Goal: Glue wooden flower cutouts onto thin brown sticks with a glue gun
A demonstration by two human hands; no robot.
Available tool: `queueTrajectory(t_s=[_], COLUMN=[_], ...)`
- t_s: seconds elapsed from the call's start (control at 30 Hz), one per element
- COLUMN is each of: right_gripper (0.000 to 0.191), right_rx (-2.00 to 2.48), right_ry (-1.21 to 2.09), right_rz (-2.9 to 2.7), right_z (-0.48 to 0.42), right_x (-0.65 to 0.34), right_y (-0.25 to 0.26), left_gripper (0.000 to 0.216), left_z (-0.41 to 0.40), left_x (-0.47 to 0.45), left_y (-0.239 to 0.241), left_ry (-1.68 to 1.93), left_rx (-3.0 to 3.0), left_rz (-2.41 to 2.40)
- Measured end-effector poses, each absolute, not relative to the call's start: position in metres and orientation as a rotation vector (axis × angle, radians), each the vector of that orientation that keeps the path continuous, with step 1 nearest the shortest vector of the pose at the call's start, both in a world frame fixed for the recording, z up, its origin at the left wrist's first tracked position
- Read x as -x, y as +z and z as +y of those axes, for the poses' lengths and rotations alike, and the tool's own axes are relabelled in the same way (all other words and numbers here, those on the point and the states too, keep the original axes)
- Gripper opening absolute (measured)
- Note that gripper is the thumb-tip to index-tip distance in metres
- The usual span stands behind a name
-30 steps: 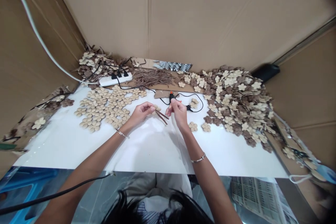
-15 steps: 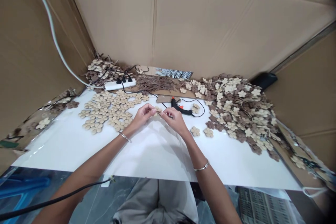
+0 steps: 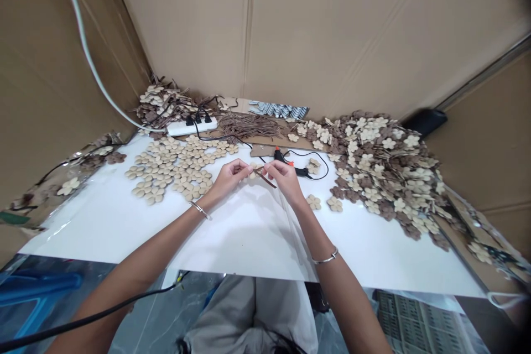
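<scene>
Over the white table point(image 3: 232, 238), my left hand point(image 3: 229, 176) pinches a pale wooden flower point(image 3: 252, 170) between its fingertips. My right hand point(image 3: 284, 176) is closed just to its right, fingers pinching thin brown sticks point(image 3: 266, 178) that slant down to the right from the flower. Both hands meet at the flower, a little above the table. A black glue gun point(image 3: 286, 162) with an orange trigger lies just beyond my right hand, its cord looping to the right.
Pale flowers point(image 3: 174, 168) lie spread flat at the left. A big heap of brown and pale flowers point(image 3: 385, 168) fills the right. A white power strip point(image 3: 191, 126), a bundle of brown sticks point(image 3: 249, 125) and cardboard walls point(image 3: 332, 27) stand behind.
My right hand left the glue gun and came over to the flower, and now pinches the sticks beside my left hand. The camera tilted slightly.
</scene>
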State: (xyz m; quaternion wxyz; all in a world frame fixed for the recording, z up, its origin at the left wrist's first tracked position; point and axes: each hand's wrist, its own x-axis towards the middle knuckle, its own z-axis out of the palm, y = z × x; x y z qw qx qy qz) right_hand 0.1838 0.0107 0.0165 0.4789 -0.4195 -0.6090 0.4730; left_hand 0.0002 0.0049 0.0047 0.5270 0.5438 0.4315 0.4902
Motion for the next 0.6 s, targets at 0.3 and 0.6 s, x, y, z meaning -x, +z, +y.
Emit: queueTrajectory(t_s=[0.3,0.6], right_gripper=[0.033,0.032], right_rx=[1.046,1.039], right_ry=[1.195,1.113], right_rz=[-1.472,-1.559], right_z=[0.014,0.011], right_x=[-0.185,-0.185], right_y=[0.014,0.016], left_gripper=[0.037,0.031], left_z=[0.007,0.012], left_x=[-0.004,-0.004], left_y=[0.002,-0.009], left_ry=[1.039,1.009], left_rx=[-1.230,-1.112], left_rz=[0.956,0.878])
